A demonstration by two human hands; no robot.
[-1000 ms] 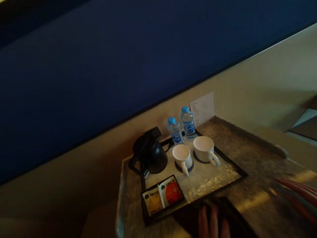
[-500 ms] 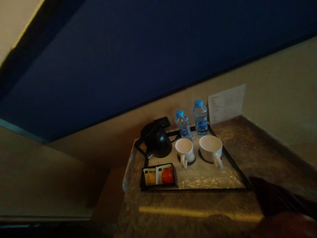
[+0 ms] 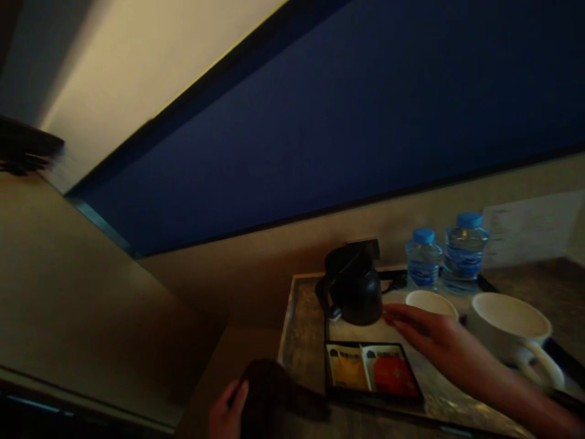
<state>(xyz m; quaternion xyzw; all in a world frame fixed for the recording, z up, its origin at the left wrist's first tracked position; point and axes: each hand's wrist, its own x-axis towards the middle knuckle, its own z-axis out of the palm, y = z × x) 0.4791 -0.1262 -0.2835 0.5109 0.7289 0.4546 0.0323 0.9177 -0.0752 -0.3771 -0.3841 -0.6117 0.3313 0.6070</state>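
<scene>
Worktop (image 3: 304,341) is stone-look, tucked into a wall corner. Black-rimmed tray (image 3: 555,353) sits on it, grouping the drink kit. Kettle (image 3: 354,292) is at the tray's back left, beside the wall socket, probably for cord reach. Two water bottles (image 3: 423,259) stand behind two white cups (image 3: 507,326). Sachet box (image 3: 372,372) is at the front left corner. My right hand (image 3: 432,338) reaches flat across the tray, grip open and holding nothing, fingertips just beside the kettle base, near cup partly behind it. My left hand (image 3: 226,411) grips a dark cloth (image 3: 274,393) at the worktop's front edge, well apart from the kettle.
</scene>
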